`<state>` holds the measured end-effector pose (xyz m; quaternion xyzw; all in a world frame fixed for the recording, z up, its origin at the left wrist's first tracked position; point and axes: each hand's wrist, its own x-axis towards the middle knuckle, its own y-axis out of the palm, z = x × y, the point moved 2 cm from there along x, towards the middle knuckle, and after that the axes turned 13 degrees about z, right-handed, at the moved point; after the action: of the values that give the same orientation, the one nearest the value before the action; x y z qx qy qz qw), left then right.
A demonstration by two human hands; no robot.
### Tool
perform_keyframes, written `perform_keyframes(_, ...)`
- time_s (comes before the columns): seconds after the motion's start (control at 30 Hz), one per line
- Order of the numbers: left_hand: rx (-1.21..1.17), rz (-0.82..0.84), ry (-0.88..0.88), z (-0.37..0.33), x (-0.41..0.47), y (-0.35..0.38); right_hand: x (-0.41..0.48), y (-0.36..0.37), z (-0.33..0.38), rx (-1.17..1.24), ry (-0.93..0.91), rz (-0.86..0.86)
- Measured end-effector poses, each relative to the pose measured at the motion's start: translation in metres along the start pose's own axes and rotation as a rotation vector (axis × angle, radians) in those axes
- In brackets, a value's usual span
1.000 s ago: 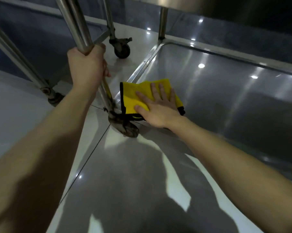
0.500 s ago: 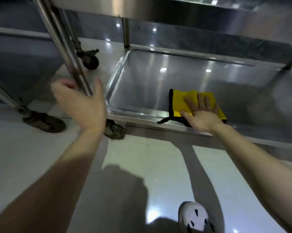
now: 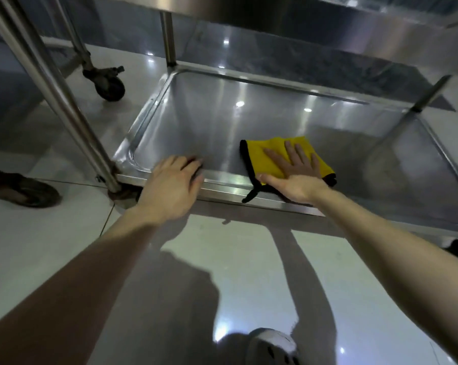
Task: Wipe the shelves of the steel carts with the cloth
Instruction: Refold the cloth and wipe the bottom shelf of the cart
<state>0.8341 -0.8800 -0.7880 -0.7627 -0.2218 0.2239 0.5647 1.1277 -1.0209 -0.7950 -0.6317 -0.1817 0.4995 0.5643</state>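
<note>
1. Cart [image 3: 217,189], one in full view: its bottom shelf [image 3: 209,127] is showing as a shallow steel tray; four posts are rising from its corners.
2. Cloth [image 3: 272,154], one: yellow with black edging, lying flat on the shelf near the front rim, a black loop hanging over the rim.
3. Right hand [image 3: 293,175], one: pressing flat on the cloth, fingers spread.
4. Left hand [image 3: 172,185], one: resting on the front rim, fingers curling over it, gripping nothing else.
5. Casters [image 3: 109,85], four showing, some belonging to a neighbouring cart.
6. Shoe [image 3: 272,346], one, standing on the floor [image 3: 249,259].
7. Writing: none is reading legibly.
</note>
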Motion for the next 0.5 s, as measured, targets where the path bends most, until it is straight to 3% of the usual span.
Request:
perform_keyframes(0.2,0.026,-0.042,-0.023,-0.005,-0.003,0.009,0.127,-0.055,-0.004,0.026,0.077,-0.064)
perform_keyframes(0.33,0.021,-0.053,-0.036,-0.005,-0.002,0.01,0.186,-0.071,0.067,0.014,-0.015,-0.049)
perform_keyframes(0.5,0.068,-0.075,-0.026,-0.007,-0.004,0.01,0.183,-0.064,0.153,-0.086,-0.197,0.031)
